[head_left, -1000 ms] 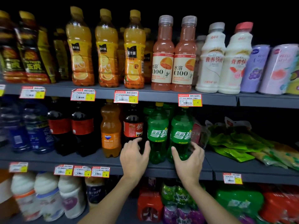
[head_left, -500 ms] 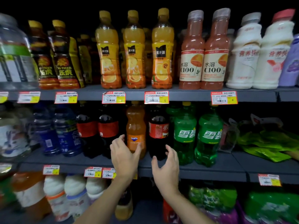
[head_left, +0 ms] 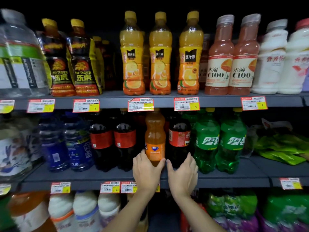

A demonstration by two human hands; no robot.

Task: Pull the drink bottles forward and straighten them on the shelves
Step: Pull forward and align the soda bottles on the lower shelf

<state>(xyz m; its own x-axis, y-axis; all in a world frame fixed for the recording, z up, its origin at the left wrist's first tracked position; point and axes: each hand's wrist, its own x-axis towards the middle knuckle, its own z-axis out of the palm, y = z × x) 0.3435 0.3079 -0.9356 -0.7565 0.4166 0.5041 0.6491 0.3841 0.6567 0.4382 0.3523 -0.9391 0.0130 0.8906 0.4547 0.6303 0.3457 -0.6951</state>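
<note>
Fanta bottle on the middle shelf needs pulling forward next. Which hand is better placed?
Left. The left hand grips the Fanta bottle low down, thumb and fingers on either side. The right hand is at the neighbouring cola bottle instead.
</note>
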